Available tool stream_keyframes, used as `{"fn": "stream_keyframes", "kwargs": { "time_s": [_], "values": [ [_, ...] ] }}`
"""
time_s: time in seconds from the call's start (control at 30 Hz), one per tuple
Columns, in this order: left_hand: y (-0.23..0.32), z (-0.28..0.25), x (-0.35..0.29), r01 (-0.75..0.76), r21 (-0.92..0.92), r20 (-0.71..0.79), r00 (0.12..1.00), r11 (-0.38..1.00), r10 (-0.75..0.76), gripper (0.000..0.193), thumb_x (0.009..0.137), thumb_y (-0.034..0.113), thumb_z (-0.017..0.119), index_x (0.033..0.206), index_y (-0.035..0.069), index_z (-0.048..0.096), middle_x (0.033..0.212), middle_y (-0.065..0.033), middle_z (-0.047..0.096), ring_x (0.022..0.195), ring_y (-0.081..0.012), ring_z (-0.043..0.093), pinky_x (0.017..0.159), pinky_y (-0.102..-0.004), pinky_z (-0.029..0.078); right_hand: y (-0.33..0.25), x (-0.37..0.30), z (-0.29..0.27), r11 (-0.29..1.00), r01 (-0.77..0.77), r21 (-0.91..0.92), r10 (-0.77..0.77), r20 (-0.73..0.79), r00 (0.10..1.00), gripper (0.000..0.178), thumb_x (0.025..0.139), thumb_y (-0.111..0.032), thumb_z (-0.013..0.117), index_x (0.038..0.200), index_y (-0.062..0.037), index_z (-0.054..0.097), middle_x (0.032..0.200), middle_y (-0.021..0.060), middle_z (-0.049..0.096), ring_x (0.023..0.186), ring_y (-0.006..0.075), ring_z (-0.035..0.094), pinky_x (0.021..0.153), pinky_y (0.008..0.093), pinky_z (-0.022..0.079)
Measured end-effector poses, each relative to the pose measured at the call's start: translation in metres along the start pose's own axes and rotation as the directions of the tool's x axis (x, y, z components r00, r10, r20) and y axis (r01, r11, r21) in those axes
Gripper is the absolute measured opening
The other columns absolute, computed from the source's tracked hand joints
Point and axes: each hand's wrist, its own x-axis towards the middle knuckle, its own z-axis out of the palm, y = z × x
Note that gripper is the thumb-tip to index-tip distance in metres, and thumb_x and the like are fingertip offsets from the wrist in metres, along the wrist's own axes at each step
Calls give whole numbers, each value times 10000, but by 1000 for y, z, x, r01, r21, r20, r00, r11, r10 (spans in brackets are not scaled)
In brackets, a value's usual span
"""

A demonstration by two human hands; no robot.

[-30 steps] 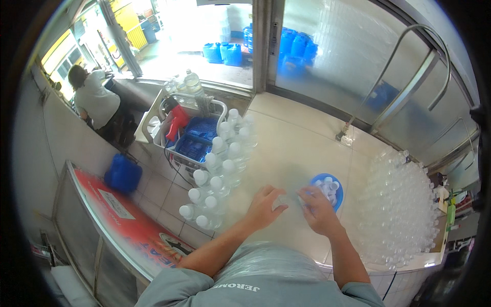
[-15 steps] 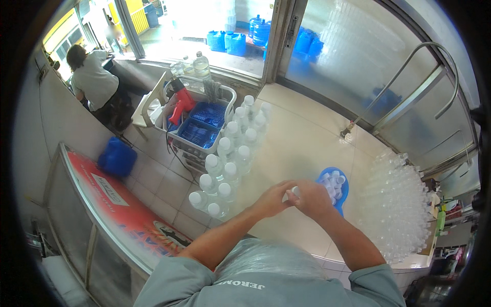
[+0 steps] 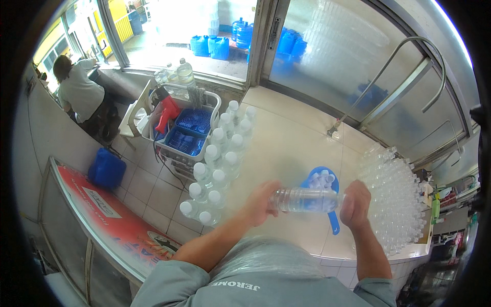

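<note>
A clear plastic bottle (image 3: 308, 200) lies sideways in the air between my hands, above the cream countertop. My left hand (image 3: 262, 203) is closed round its left end. Closed fingers of my right hand (image 3: 355, 204) are at the bottle's other end; they hide that end, so I cannot tell which end bears the cap. Behind and below the bottle, a blue dipper (image 3: 333, 223) holds several white caps (image 3: 322, 180). To the left, capped bottles (image 3: 218, 178) stand upright in rows along the counter edge.
Many clear bottles (image 3: 391, 204) stand packed on the right. A metal gooseneck tap (image 3: 333, 130) rises at the back. Beyond the left edge are a cart with blue baskets (image 3: 193, 122), a red heat gun (image 3: 165, 113), a blue jug (image 3: 106, 168) and a seated person (image 3: 82, 92).
My hands have moved apart, the right one to the right. The bottle now spans them sideways, where before only a white cap showed between my fingers. The whole view has shifted slightly.
</note>
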Motion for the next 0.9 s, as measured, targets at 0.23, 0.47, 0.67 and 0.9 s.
{"fn": "stream_keyframes", "kwargs": {
  "time_s": [0.23,0.47,0.67,0.9],
  "values": [
    [23,35,-30,-710,659,291,546,249,786,292,1009,226,636,1174,-14,628,1007,-180,690,811,-308,706,706,-352,573,16,-2,-3,358,-830,428,739,412,532,531,1111,-373,457,709,-38,545,600,-22,465,590,82,432,523,310,338],
    [91,67,-13,-605,769,606,590,-205,534,470,941,304,765,1268,1,617,1337,-187,645,1199,-417,629,1011,-468,498,-14,70,-13,927,-111,-359,131,33,991,381,1030,-307,619,744,-58,589,671,93,566,590,280,569,549,422,437],
    [151,92,64,-560,828,494,713,-20,498,429,910,237,815,1236,15,647,1172,-154,727,1106,-349,694,980,-411,533,-35,128,25,934,-255,-252,227,-136,964,310,956,-343,730,923,-43,663,838,129,657,747,303,654,652,413,519],
    [282,21,135,-623,624,178,701,472,691,402,956,251,768,1270,55,611,1141,-88,658,1006,-194,647,898,-358,541,0,16,8,711,-702,37,703,-69,708,289,952,-226,720,1133,-5,679,948,117,722,823,172,676,716,324,522]
  ]
}}
